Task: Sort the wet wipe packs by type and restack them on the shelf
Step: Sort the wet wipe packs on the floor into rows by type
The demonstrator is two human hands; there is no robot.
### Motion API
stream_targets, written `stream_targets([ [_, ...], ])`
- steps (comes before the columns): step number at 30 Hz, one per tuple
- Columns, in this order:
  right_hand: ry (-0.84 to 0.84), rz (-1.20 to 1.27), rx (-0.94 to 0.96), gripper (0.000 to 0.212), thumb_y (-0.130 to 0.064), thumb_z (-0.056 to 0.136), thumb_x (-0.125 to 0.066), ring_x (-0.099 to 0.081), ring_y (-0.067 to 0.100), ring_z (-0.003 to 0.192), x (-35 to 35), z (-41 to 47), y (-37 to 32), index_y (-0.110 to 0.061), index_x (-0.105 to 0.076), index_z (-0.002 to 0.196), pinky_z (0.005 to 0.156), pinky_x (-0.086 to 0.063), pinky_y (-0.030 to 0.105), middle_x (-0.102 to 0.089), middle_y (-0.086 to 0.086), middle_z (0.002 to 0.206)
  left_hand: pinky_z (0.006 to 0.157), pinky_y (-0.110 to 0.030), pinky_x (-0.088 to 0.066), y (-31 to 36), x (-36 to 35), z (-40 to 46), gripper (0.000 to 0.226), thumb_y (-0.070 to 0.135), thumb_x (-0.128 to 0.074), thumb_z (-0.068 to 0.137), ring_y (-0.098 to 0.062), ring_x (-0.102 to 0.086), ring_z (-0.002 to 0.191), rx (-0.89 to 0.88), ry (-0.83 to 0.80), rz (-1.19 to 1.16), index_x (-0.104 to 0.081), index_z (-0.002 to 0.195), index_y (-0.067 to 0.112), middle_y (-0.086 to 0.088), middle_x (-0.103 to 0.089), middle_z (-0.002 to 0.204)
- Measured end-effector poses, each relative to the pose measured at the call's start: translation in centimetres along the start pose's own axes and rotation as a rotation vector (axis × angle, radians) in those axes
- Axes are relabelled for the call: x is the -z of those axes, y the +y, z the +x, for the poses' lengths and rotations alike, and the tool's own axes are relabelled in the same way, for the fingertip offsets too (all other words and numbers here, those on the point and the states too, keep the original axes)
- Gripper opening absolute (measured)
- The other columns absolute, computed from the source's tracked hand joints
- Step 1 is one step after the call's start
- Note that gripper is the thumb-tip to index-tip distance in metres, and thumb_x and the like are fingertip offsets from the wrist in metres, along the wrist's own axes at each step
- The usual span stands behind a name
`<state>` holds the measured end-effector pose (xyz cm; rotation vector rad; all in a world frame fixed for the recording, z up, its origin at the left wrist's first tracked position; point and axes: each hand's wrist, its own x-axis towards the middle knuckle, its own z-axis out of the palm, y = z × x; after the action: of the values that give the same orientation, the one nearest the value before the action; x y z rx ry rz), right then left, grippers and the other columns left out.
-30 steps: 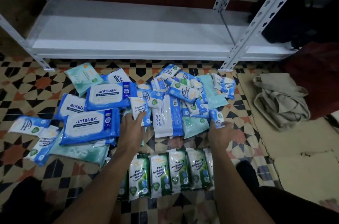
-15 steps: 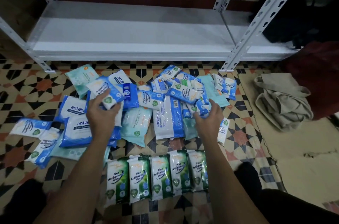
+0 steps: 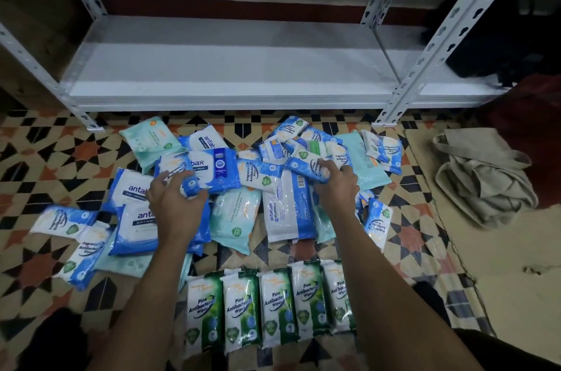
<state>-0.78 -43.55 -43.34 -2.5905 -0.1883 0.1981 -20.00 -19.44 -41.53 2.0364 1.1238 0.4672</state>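
Note:
A loose heap of wet wipe packs lies on the patterned floor in front of a white metal shelf [image 3: 230, 67]. My left hand [image 3: 174, 200] grips a small blue-and-white fragrance-free pack [image 3: 177, 171] over the big blue antabax packs [image 3: 217, 168]. My right hand [image 3: 337, 188] reaches into the heap and holds another small blue-and-white pack [image 3: 309, 165]. A white antabax pack [image 3: 290, 206] lies between my hands, next to a pale teal pack [image 3: 233, 219]. Several green pine packs [image 3: 270, 310] stand side by side in a row close to me.
A crumpled beige cloth bag [image 3: 482, 179] lies on a beige mat at the right. Dark bags sit behind the shelf's right post [image 3: 440, 36]. More small blue packs [image 3: 73, 237] are scattered at the left. The shelf board holds nothing.
My left hand has carried its small pack from the heap's middle to the left over the antabax packs. My right hand has moved forward and taken hold of a small blue pack.

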Motion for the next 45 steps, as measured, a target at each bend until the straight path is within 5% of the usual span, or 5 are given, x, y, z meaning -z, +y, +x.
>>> stream_targets([
  [7,0.108,0.432,-0.058,0.053,-0.023,0.079,-0.077,-0.064,0.029,0.093,-0.7,-0.7,-1.9,-0.023,-0.065,0.131,0.079,-0.061,0.045,-0.045,0.004,0.119,0.105,-0.041,-0.04,3.2,-3.4,-2.4,0.021,0.011,-0.077,0.083,-0.025,-0.044,0.125,-0.211,-0.034,-0.046,-0.074,0.1,0.024,-0.004,-0.051,0.129],
  [15,-0.075,0.554,0.121,0.054,-0.024,0.085,-0.08,-0.053,0.015,0.111,-6.0,-6.4,-7.1,-0.02,-0.062,0.135,0.084,-0.045,0.005,-0.043,0.004,0.124,0.093,-0.036,-0.052,3.1,-4.9,-2.3,0.025,0.02,-0.054,0.104,-0.016,-0.062,0.113,0.117,-0.157,-0.352,-0.065,0.123,0.033,0.005,-0.066,0.125],
  [20,-0.133,0.342,0.274,0.036,-0.054,0.088,-0.067,-0.035,0.022,0.13,-6.9,-6.3,-7.7,-0.035,-0.073,0.117,0.108,-0.035,0.045,-0.05,0.003,0.13,0.095,-0.05,-0.053,2.5,-4.8,-1.0,0.046,0.031,-0.05,0.103,-0.033,-0.062,0.116,0.191,-0.244,-0.222,-0.043,0.148,0.04,0.0,-0.055,0.144],
  [32,0.168,-0.011,-0.087,0.042,-0.007,0.091,-0.057,-0.037,0.032,0.126,-2.8,-0.8,-1.2,-0.018,-0.062,0.131,0.102,-0.03,0.045,-0.049,0.013,0.139,0.101,-0.044,-0.052,2.3,-5.9,-4.1,0.075,0.011,-0.072,0.092,-0.025,-0.036,0.143,-0.045,-0.323,0.082,-0.036,0.154,0.034,0.007,-0.012,0.165],
  [45,0.201,-0.239,0.174,0.02,-0.016,0.097,-0.052,-0.049,0.03,0.102,-2.9,1.6,0.5,-0.011,-0.071,0.101,0.087,-0.032,0.045,-0.066,0.008,0.107,0.115,-0.052,-0.032,1.2,-7.5,-6.4,0.104,0.049,-0.077,0.084,-0.035,-0.017,0.146,-0.082,-0.261,0.456,-0.009,0.161,0.032,-0.015,-0.014,0.161],
])
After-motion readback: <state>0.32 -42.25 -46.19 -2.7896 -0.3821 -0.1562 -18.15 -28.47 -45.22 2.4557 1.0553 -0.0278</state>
